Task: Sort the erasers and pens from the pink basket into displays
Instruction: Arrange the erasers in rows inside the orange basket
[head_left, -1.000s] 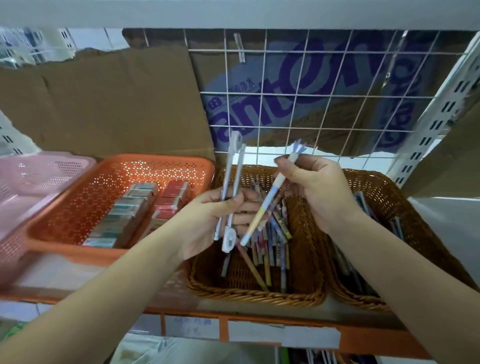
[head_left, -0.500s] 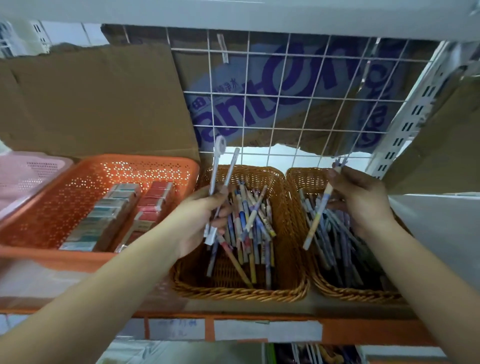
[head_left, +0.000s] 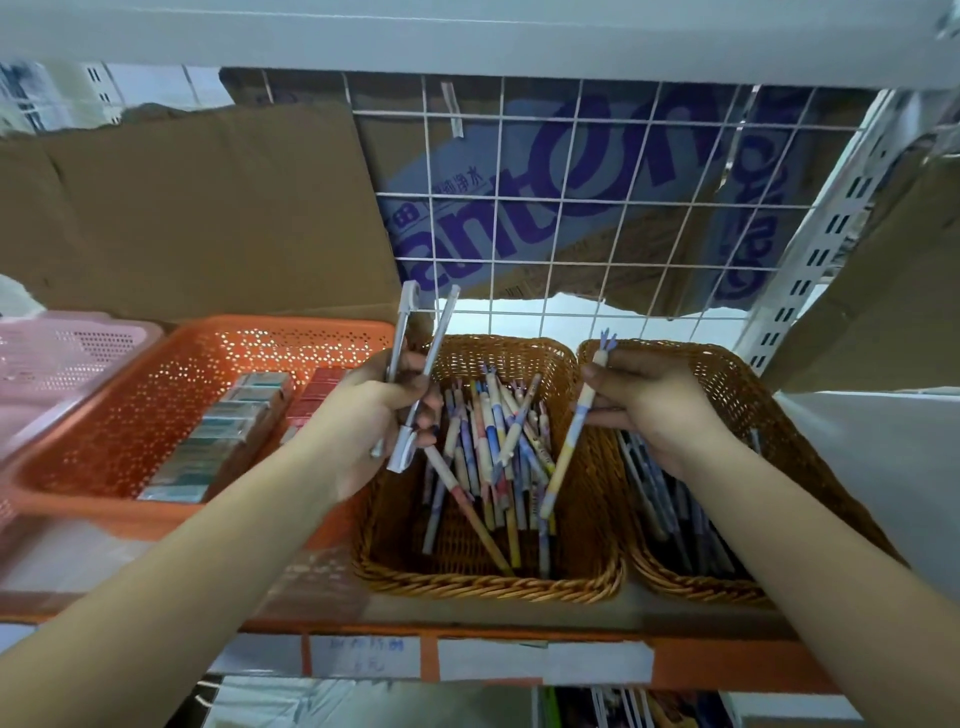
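Head view: a shelf w/ four baskets in a row. Far left is the pink basket (head_left: 57, 353), only partly in frame; can't tell what's in it. Just beside it is the orange basket (head_left: 130, 415) w/ boxed erasers (head_left: 223, 436) in rows along its right half: teal-sleeved ones to the left, red-sleeved ones (head_left: 322, 382) to the right. Next comes the middle wicker basket (head_left: 488, 587), holding a loose heap of patterned pens (head_left: 493, 447). The right wicker basket (head_left: 727, 379) sits just beside it w/ darker pens (head_left: 670, 499) lying front to back, partly hidden by the forearm.

The left hand (head_left: 374, 415) is over the spot where the orange basket meets the middle wicker basket. Its fingers are curled round two white pens (head_left: 441, 332), which stick up past the thumb in a narrow V; their lower ends poke out under the fist. The right hand (head_left: 660, 405) is over the left rim of the right wicker basket, thumb and fingers pinching one pastel pen (head_left: 567, 449) near its top end. That pen slants down-left, lower tip over the right side of the middle wicker basket, above the heap; can't tell if it touches.

Behind is a wire grid (head_left: 571, 218), w/ cardboard (head_left: 182, 208) and a blue-lettered box (head_left: 597, 171) at the back. The shelf front edge (head_left: 727, 670) is orange w/ white label strips (head_left: 545, 662).
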